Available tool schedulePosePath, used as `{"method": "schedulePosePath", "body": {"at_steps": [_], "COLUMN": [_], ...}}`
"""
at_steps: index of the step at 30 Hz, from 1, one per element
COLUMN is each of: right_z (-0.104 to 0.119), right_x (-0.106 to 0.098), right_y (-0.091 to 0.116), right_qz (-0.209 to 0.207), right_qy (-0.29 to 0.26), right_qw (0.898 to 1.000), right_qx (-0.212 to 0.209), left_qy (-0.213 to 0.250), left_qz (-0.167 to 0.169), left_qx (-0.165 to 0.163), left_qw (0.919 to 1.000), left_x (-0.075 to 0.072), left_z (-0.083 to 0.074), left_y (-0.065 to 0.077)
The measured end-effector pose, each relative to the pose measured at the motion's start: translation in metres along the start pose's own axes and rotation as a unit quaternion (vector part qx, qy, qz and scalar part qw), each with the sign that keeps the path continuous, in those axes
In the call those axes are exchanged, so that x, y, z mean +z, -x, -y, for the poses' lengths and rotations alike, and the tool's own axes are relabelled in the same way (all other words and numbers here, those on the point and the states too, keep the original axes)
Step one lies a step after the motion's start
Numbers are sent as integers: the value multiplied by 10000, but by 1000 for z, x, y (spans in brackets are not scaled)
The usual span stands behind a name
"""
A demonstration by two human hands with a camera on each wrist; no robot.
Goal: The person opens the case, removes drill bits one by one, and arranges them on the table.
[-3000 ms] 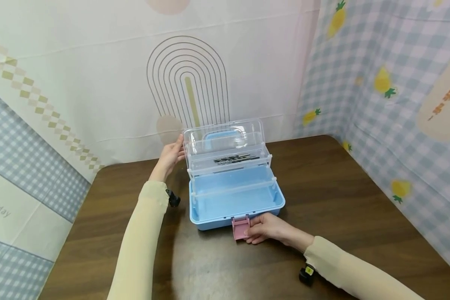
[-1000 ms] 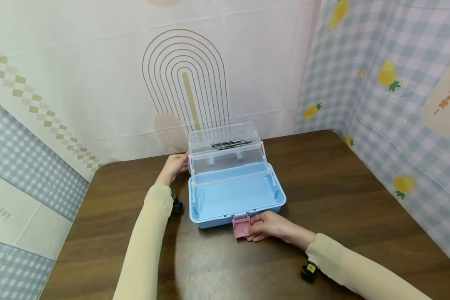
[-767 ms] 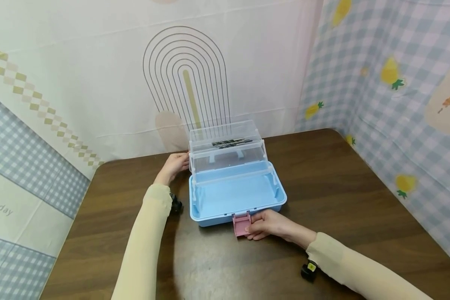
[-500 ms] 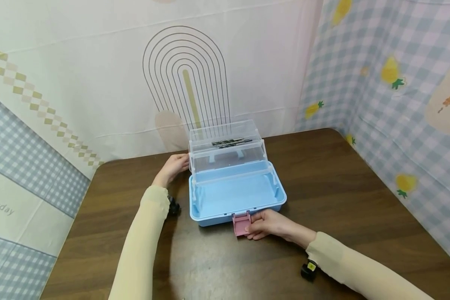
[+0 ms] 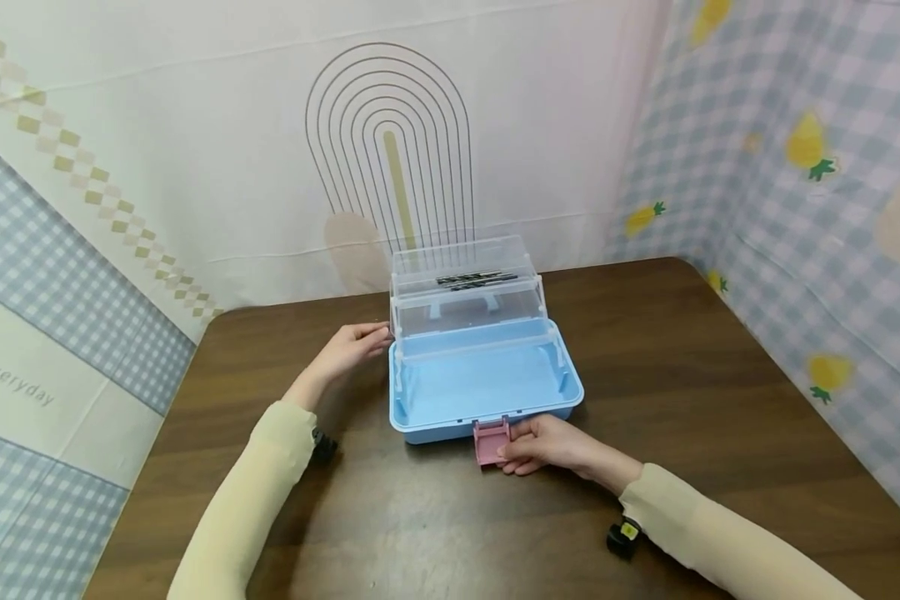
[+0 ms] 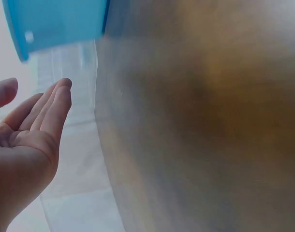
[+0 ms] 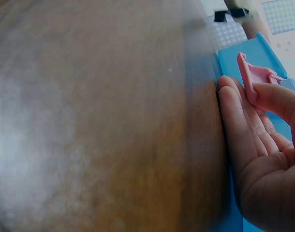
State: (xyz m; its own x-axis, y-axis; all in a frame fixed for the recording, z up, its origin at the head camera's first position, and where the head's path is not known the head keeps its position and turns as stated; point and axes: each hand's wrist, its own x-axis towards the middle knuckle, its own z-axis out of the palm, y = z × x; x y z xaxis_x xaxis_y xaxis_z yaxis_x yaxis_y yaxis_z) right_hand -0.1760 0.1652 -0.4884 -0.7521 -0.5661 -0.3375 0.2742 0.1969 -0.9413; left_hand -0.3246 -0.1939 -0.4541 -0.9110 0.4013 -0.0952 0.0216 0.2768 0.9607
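Note:
A light blue toolbox (image 5: 487,387) stands on the table with its clear top folded back and its clear trays (image 5: 468,315) raised in steps. Several dark drill bits (image 5: 477,281) lie in an upper tray. My right hand (image 5: 551,442) pinches the pink latch (image 5: 492,446) at the box's front, with the thumb on it in the right wrist view. Beside the box's back left corner is my left hand (image 5: 351,348). Its fingers are nearly straight in the left wrist view, where the hand (image 6: 38,121) holds nothing and appears apart from the blue box (image 6: 60,21).
The brown wooden table (image 5: 705,400) extends around the box. A patterned cloth (image 5: 540,125) hangs behind the table, and a checked one (image 5: 757,217) hangs at its right. Small black cameras (image 5: 622,540) are worn on both wrists.
The clear top has swung back and the trays have spread upward. My left hand has come down from the top's corner and drawn away leftward. The right hand stays at the latch.

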Motion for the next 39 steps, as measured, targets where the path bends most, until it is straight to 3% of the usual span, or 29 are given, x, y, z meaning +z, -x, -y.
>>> {"method": "schedulePosePath", "body": {"at_steps": [6,9,13,19,25,34,39], "right_z": [-1,-1,0,-1,2,11,17], "right_x": [-1,-2,-3,-3,-9,-42,-60], "right_y": [0,0,-1,-1,3,24,38], "right_qz": [-35,-36,-15,-78,116,668,648], "right_qy": [43,105,136,95,356,1034,1222], "right_qw": [10000,9999,9999,9999,9992,9924,9904], "right_qx": [12,28,65,85,107,56,18], "left_qy": [-550,-1088,-1404,-977,-758,-394,-244], "left_qz": [216,108,-131,-407,-355,-384,-410], "left_qx": [134,149,50,-188,-260,-203,-188], "left_qw": [9982,9939,9900,9942,9961,9983,9987], "left_x": [16,20,23,28,31,31,31], "left_z": [-1,0,1,3,0,-1,0], "left_y": [35,42,48,48,45,46,47]}}
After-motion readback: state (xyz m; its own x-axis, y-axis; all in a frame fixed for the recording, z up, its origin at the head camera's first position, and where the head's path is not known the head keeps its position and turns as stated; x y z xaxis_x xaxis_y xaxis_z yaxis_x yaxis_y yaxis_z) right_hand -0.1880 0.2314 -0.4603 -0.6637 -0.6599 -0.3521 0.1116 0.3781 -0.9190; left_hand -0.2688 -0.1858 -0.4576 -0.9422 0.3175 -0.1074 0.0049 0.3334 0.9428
